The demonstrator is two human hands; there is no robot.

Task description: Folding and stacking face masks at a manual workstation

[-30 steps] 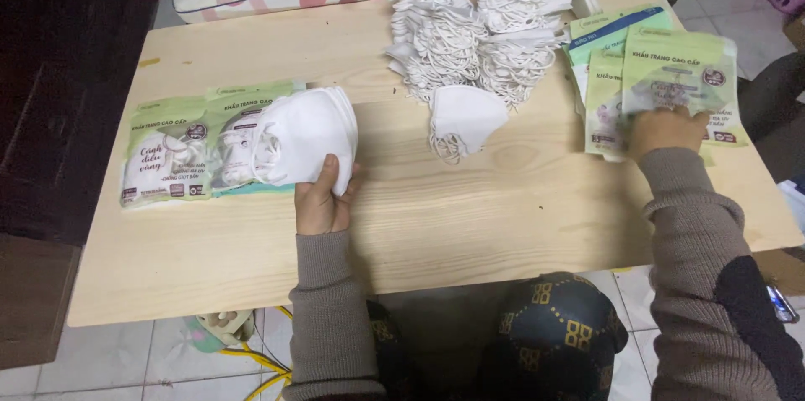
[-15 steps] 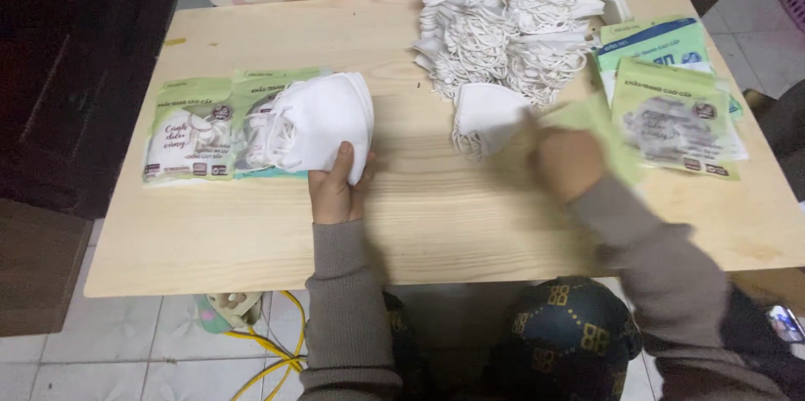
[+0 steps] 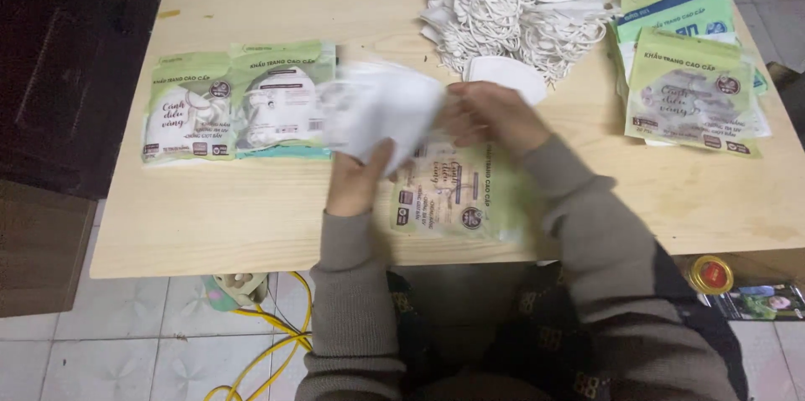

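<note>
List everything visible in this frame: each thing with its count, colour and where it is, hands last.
Table: one, light wood, fills the middle.
Loose masks: a heap, count unclear, white with ear loops, far edge.
Filled packets: two, green and white, side by side at the left.
Packet stack: several, green and blue, at the right.
Packet: one, green, lying under the hands.
Mask bundle: white, blurred, held between both hands.
Cable: yellow, on the tiled floor.
Jar lid: red and gold, lower right floor.
Left hand: grips the bundle from below.
Right hand: at the bundle's right edge.
</note>
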